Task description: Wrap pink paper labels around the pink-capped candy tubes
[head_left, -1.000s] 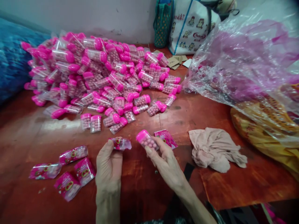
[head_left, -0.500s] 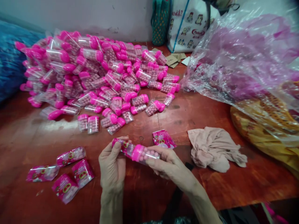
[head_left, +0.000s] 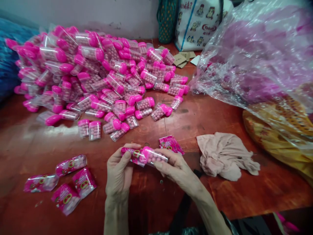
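Note:
My left hand (head_left: 121,168) pinches a printed pink plastic sleeve (head_left: 133,154) between thumb and fingers. In my right hand (head_left: 177,168) is a small clear bottle (head_left: 157,157) of pink candy balls, lying on its side with its pink cap toward the left. The cap meets the right end of the sleeve; whether it is inside cannot be made out. Behind my right hand another flat printed sleeve (head_left: 171,143) lies on the table. Several bottles wearing printed sleeves (head_left: 71,165) rest to the left of my left hand.
A large heap of unsleeved capped bottles (head_left: 117,81) covers the back left of the red table (head_left: 176,195). A crumpled beige cloth (head_left: 226,156) lies at the right. Beyond it are clear plastic wrapping (head_left: 234,75), cardboard pieces (head_left: 181,60) and a white printed bag (head_left: 193,27).
The bottle's cap and the sleeve have come closer together, overlapping more in view. My left hand has shifted slightly right. The camera view has shifted a little.

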Tool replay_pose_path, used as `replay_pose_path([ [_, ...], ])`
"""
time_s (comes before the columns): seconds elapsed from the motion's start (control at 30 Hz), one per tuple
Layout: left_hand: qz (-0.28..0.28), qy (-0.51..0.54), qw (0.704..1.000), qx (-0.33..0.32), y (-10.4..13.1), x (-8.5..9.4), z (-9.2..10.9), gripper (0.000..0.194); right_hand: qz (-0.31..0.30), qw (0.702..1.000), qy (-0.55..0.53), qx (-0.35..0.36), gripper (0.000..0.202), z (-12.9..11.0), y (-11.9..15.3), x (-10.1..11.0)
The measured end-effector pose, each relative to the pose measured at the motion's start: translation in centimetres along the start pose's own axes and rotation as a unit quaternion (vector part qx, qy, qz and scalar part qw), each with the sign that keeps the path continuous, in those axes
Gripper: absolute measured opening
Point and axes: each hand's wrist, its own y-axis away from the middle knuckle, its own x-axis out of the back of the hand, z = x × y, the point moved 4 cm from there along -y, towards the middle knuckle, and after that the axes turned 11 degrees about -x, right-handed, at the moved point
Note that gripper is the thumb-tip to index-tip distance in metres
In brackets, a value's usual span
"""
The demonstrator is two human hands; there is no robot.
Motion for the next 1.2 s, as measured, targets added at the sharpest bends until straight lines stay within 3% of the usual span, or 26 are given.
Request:
replay_pose_path([
  [0.27, 0.027, -0.008, 1.0, 0.008, 0.11, 0.09, -0.34, 0.015, -0.015, 0.999, 0.021, 0.019, 0.028, -0.23, 0.14, -0.26],
  [0.77, 0.088, 0.033, 0.995, 0.035, 0.15, 0.33, -0.66, 0.017, -0.034, 0.999, -0.02, -0.015, 0.033, -0.02, 0.15, 0.28],
  [1.2, 0.102, 0.033, 0.993, 0.044, 0.33, 0.2, -0.65, 0.015, -0.097, 0.99, -0.086, -0.048, 0.029, 0.13, 0.32, 0.15],
])
